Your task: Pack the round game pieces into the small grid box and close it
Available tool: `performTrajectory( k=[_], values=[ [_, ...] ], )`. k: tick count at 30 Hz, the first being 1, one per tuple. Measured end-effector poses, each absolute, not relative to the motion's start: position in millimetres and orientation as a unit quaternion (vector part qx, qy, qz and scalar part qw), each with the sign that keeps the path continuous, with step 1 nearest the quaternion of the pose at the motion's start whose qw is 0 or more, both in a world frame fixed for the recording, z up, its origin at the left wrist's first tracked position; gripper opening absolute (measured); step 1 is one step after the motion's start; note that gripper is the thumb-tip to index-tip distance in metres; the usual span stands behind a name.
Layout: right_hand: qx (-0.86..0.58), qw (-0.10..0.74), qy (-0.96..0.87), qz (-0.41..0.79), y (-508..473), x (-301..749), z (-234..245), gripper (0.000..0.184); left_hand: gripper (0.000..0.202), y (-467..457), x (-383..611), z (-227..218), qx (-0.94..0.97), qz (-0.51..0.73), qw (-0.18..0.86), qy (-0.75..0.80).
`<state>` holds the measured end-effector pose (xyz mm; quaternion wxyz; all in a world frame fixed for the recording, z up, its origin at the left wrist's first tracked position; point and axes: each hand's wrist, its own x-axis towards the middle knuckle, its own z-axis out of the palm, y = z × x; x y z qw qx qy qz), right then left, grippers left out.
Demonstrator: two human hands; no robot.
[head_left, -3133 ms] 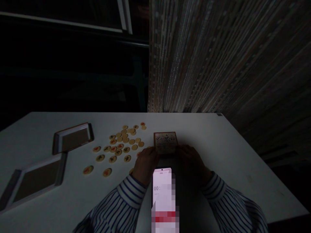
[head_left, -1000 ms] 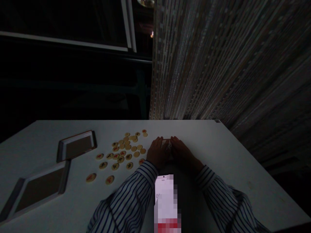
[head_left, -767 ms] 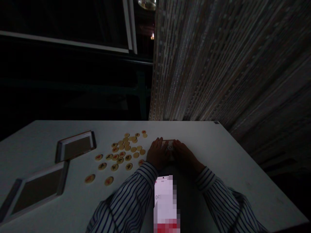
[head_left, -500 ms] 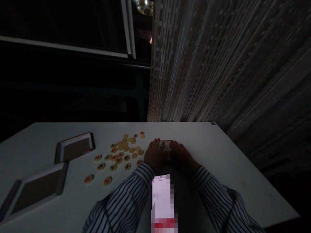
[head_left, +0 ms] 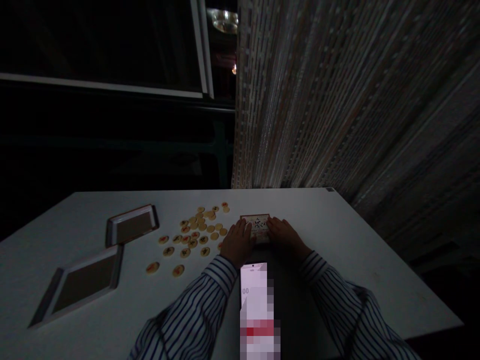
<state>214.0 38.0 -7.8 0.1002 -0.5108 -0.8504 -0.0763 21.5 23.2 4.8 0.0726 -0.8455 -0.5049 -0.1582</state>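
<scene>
A small flat box [head_left: 259, 231] with dark brushed characters and a brown edge lies on the white table. My left hand [head_left: 237, 243] rests over its left end with the fingers stretched forward. On the right end lies my right hand [head_left: 285, 237], also flat with extended fingers. The middle of the lid shows between them. Left of my left hand are several round xiangqi pieces [head_left: 202, 227], some with red or black characters up, others plain side up. One piece is partly covered by my left hand.
Two open shallow trays, one farther back [head_left: 132, 227] and one nearer [head_left: 80, 286], lie on the left of the table [head_left: 348, 280]. A lit phone [head_left: 253, 295] sits between my forearms. A string curtain [head_left: 285, 125] hangs behind the table's far edge.
My hands have drawn apart on the box, so more of its lid shows. The view has shifted slightly; pieces and trays keep their arrangement.
</scene>
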Motion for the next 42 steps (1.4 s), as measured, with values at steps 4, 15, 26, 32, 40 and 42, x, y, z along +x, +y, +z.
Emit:
performTrajectory(
  k=[4,15,26,32,40,42],
  values=[
    [-0.511,0.104,-0.849,-0.081,27.4,218.3,-9.4,0.038,0.037,20.2,21.0,5.9,-0.843,-0.191,0.065,-0.499],
    [-0.495,0.14,-0.857,-0.021,-6.6,227.9,0.5,0.043,0.028,-21.5,7.7,3.5,-0.817,-0.224,-0.048,-0.528],
    [-0.474,0.149,-0.867,-0.029,-7.0,229.7,0.7,0.038,0.025,-25.7,9.7,9.6,-0.798,-0.212,-0.091,-0.556],
    [-0.479,0.144,-0.865,-0.039,-6.7,229.6,-2.9,0.035,0.029,-25.0,10.9,13.2,-0.795,-0.2,-0.124,-0.559],
    [-0.481,0.16,-0.861,-0.032,-8.0,229.8,-2.9,0.033,0.03,-23.2,12.6,14.9,-0.791,-0.179,-0.135,-0.57],
    [-0.484,0.156,-0.86,-0.032,-8.2,230.8,-2.5,0.034,0.031,-22.0,13.0,11.8,-0.794,-0.179,-0.139,-0.564]
  ],
)
